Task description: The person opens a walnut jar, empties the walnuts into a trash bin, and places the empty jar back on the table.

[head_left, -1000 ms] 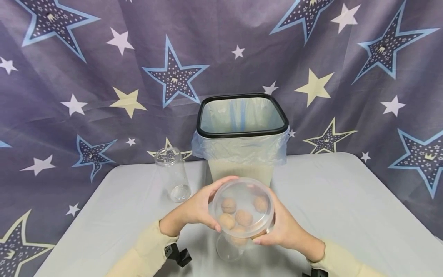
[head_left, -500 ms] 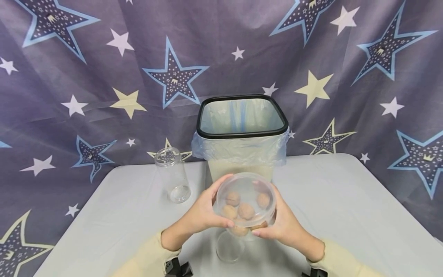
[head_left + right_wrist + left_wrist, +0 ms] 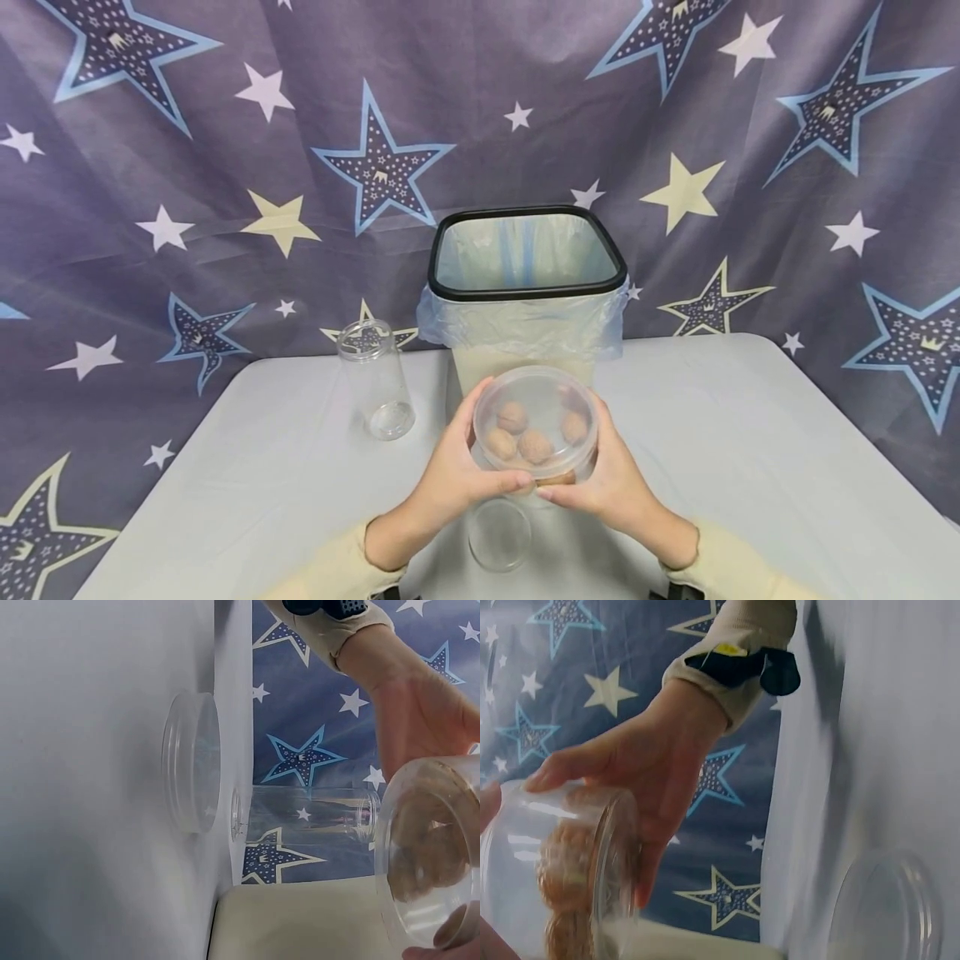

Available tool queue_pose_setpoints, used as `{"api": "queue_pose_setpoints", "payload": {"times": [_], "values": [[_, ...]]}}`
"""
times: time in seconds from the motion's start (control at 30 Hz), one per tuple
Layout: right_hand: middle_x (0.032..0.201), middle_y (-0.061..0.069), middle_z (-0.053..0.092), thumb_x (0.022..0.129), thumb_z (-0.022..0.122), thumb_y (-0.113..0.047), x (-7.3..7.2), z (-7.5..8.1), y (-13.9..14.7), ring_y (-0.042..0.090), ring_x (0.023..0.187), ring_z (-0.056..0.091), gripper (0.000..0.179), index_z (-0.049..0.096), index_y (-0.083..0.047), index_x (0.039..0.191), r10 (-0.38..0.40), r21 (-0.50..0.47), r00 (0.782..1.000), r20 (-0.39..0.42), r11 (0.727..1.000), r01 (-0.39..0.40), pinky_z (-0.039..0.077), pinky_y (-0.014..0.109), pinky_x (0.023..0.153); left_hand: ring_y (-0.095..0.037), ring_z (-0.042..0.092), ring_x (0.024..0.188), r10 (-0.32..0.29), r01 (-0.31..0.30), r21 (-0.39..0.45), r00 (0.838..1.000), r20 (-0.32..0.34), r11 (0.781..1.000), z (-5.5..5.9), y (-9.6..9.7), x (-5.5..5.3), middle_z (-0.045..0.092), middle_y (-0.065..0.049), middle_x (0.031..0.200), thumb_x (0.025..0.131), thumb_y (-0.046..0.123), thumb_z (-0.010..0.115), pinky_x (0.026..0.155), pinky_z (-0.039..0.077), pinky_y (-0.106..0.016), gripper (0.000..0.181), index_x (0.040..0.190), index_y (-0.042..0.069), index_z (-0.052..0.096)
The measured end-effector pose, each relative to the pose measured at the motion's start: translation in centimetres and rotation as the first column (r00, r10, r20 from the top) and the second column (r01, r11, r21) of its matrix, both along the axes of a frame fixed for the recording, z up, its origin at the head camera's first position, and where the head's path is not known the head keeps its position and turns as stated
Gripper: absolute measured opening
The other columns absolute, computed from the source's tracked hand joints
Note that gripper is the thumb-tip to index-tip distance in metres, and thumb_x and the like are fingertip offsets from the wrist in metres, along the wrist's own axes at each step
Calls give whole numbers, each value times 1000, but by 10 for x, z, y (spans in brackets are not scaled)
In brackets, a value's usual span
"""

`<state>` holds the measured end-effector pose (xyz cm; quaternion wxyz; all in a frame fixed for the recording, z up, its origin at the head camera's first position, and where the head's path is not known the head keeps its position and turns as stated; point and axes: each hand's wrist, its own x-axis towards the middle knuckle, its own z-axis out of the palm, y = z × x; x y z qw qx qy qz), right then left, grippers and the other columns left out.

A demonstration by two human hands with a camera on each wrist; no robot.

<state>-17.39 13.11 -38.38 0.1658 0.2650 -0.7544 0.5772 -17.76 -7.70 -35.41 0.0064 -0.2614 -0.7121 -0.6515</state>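
Both my hands hold a clear round plastic tub with a frosted top, raised over the table. Several walnuts show through it. My left hand grips its left side, thumb along the near wall. From the right, my right hand curls round the other side, the two thumb tips nearly meeting in front. In the left wrist view, walnuts press against the tub's clear wall. Below the tub, a clear round lid lies on the table.
A tall clear jar without a lid stands at the back left. Behind the tub is a cream waste bin with a black rim and a bluish bag liner. A star-patterned curtain hangs behind the grey-white table.
My hands have shifted the tub away from me and slightly right. More of the lid on the table now shows beneath it. The bin and the jar stay put.
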Motion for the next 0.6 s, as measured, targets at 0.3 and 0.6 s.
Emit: {"api": "queue_pose_setpoints", "payload": {"times": [0.3,0.6], "values": [[140,15,40,54,90,-10,-1,-2,2,25,121,44,115,23,-15,147,-8,3,1000,-21,1000,8,36,16,97,-30,19,141,3,-4,24,1000,30,1000,-3,4,4,21,-11,154,67,28,86,111,12,-57,116,150,2,10],[139,17,41,52,89,-8,-1,-1,4,18,123,43,114,25,-12,146,-2,-24,999,-32,1000,1,31,13,101,-27,17,142,-124,133,61,984,-126,989,-9,-8,-9,21,-22,153,72,51,76,114,16,-30,113,148,-3,12]]}}
